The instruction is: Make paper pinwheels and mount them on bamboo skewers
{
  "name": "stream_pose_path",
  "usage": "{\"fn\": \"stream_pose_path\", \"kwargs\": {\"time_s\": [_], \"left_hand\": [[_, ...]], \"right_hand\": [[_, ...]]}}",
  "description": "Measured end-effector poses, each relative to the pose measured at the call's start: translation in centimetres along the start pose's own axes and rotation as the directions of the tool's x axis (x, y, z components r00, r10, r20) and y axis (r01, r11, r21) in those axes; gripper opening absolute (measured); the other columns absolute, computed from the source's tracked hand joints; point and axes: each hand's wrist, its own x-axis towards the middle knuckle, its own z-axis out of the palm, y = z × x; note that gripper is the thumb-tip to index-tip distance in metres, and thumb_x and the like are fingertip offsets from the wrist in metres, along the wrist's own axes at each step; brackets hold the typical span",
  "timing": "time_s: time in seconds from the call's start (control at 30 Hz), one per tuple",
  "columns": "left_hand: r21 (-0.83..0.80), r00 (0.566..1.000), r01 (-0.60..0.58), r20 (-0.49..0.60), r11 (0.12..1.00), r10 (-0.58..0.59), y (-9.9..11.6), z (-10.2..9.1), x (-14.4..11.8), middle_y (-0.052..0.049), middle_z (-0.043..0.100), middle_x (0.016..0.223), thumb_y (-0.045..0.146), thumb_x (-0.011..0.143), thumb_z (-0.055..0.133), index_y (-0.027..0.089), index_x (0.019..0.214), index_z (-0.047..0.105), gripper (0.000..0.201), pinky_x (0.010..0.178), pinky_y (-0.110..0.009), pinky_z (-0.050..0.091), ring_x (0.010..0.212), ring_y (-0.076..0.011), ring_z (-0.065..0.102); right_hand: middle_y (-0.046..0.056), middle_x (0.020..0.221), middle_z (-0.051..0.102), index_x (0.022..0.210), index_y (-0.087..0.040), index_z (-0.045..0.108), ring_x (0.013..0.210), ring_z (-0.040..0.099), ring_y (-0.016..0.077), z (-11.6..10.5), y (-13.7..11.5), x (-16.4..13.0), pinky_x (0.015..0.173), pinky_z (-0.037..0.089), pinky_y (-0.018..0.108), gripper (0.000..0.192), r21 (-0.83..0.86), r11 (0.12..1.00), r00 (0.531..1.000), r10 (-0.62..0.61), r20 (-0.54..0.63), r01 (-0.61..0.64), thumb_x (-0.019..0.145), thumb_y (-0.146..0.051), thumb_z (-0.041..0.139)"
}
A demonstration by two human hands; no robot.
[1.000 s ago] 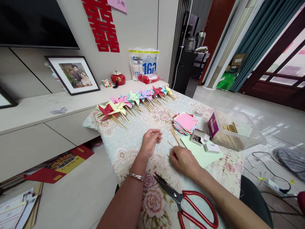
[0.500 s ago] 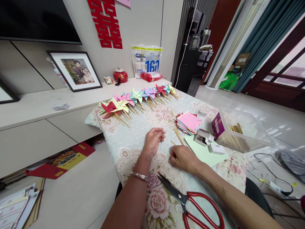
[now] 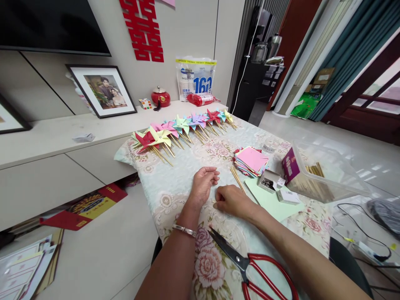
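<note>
Surface: floral tablecloth (image 3: 175, 183) covers your table.
Right hand (image 3: 233, 202): your fingers are curled down on the cloth; whether they pinch anything, you cannot tell.
Left hand (image 3: 203, 183): loosely open, palm down, holding nothing, just beside the right.
Sticks (image 3: 237, 178): near your right hand.
Scissors (image 3: 250, 266): by your forearms.
Pinwheels (image 3: 181, 127): row at far edge.

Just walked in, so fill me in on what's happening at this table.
A person sits at a floral tablecloth making paper pinwheels. Both hands rest on the cloth close together: the left hand lies loosely curled, and the right hand pinches at something small, too thin to identify. A row of finished colourful paper pinwheels lines the far edge. A stack of coloured paper squares, loose wooden sticks and red-handled scissors lie nearby.
</note>
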Motion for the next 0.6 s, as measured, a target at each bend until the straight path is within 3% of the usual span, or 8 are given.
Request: {"fn": "stream_pose_path", "kwargs": {"time_s": [0.27,0.47,0.6], "left_hand": [[0.001,1.0,0.004,0.002,1.0,-0.004,0.1,0.0,0.0,-0.006,0.068,0.074,0.013,0.064,0.069,0.014,0.082,0.064,0.019,0.054,-0.023,0.04,0.057,-0.0101,0.057],[-0.011,1.0,0.009,0.01,1.0,-0.009,0.2,0.0,0.0,-0.006,0.069,0.073,0.013,0.063,0.067,0.014,0.081,0.064,0.019,0.055,-0.023,0.041,0.057,-0.0102,0.058],[-0.014,1.0,0.012,0.002,1.0,-0.012,0.2,0.1,0.1,-0.005,0.069,0.072,0.014,0.062,0.068,0.015,0.08,0.064,0.018,0.054,-0.023,0.041,0.057,-0.0105,0.059]], "right_hand": [[0.016,0.082,0.075,0.08,-0.01,0.076,0.075,0.067,0.0256,-0.6,-2.0,0.2,0.058,0.034,0.028,0.017,-0.116,0.992,0.997,-0.035,0.063,0.042,0.074,-0.018,0.062],[0.005,0.073,0.073,0.078,-0.014,0.073,0.065,0.06,0.014,-1.7,0.6,-1.1,0.056,0.037,0.021,0.018,-0.002,1.0,0.997,-0.028,0.079,0.028,0.079,-0.019,0.056],[0.003,0.07,0.071,0.074,-0.014,0.071,0.063,0.057,0.0131,-1.6,2.3,-3.1,0.055,0.036,0.021,0.015,0.038,0.999,0.998,0.03,0.062,-0.032,0.078,-0.019,0.057]]}}
